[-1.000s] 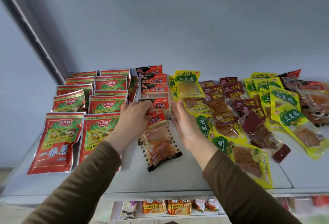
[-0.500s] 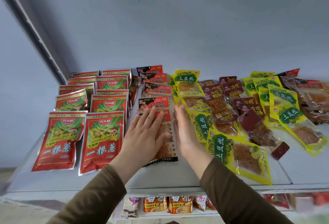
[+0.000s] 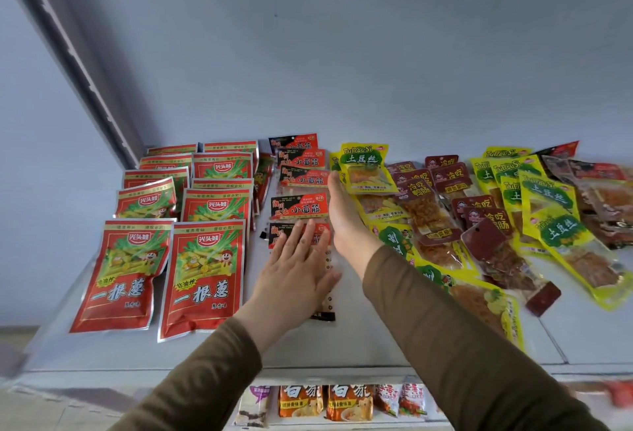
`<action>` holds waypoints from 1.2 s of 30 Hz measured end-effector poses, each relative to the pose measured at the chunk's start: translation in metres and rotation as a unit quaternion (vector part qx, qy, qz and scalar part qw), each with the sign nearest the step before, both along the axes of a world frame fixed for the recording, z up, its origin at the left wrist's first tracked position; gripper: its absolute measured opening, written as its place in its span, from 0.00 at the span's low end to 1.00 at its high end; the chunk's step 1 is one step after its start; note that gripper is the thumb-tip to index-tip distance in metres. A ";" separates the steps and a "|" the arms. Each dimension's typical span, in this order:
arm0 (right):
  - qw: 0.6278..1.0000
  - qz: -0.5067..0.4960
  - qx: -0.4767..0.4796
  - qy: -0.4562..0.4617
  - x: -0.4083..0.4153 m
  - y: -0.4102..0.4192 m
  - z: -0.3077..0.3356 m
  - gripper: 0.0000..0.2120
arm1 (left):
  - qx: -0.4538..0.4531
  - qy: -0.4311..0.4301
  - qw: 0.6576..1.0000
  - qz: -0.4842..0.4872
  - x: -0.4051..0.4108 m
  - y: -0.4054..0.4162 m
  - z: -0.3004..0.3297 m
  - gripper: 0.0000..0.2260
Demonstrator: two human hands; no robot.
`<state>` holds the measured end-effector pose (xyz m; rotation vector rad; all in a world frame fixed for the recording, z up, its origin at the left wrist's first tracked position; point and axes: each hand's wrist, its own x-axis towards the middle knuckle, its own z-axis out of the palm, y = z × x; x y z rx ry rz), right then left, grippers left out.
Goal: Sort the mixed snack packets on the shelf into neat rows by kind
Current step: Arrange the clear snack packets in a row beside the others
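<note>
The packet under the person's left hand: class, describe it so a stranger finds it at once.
Start at the big red packets on the shelf's left. Right of them runs a column of black-and-red packets. The nearest packet, under the flat left hand, is the only covered one.

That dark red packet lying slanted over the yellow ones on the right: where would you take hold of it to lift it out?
Probably by the flat red header tab at the far end of the dark red packet, coming from above. That end lies on top of its neighbours, thin and bare, while the near end rests low on the shelf.
</note>
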<state>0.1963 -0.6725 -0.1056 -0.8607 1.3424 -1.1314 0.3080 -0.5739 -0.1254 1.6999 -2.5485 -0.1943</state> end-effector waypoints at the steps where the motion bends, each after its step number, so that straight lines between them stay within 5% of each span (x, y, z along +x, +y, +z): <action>1: 1.000 0.004 0.000 0.015 0.002 -0.001 0.006 0.42 | -0.007 -0.010 1.000 -0.003 0.000 0.000 -0.003 0.32; 6: 1.000 -0.008 -0.014 0.004 0.009 0.003 0.013 0.33 | -0.018 -0.025 1.000 -0.005 0.009 -0.002 -0.008 0.34; 14: 0.999 -0.001 -0.029 -0.035 0.006 -0.003 -0.011 0.47 | -0.005 -0.006 0.999 -0.034 0.017 -0.005 -0.011 0.31; 20: 0.999 -0.002 -0.022 -0.043 -0.006 0.007 0.003 0.29 | -0.010 -0.002 0.999 -0.032 0.024 -0.009 -0.009 0.31; 22: 0.999 0.002 -0.034 -0.043 -0.013 0.015 0.002 0.28 | -0.002 0.082 0.996 -0.015 0.027 -0.009 -0.002 0.29; 24: 0.998 0.006 -0.044 -0.038 -0.020 0.024 -0.003 0.31 | 0.025 0.255 0.966 0.047 0.027 -0.010 0.010 0.27; 26: 0.997 -0.006 -0.047 -0.058 -0.024 0.029 -0.014 0.33 | 0.087 0.445 0.883 0.121 0.027 -0.015 0.021 0.25; 28: 0.996 -0.015 -0.044 -0.082 -0.022 0.033 -0.022 0.36 | 0.134 0.540 0.814 0.168 0.029 -0.024 0.025 0.24; 30: 0.995 -0.001 -0.038 -0.090 -0.019 0.041 -0.022 0.37 | 0.142 0.560 0.794 0.191 0.033 -0.035 0.022 0.25; 36: 0.996 -0.009 -0.031 -0.079 -0.007 0.049 -0.025 0.32 | 0.154 0.514 0.820 0.199 0.031 -0.054 0.007 0.29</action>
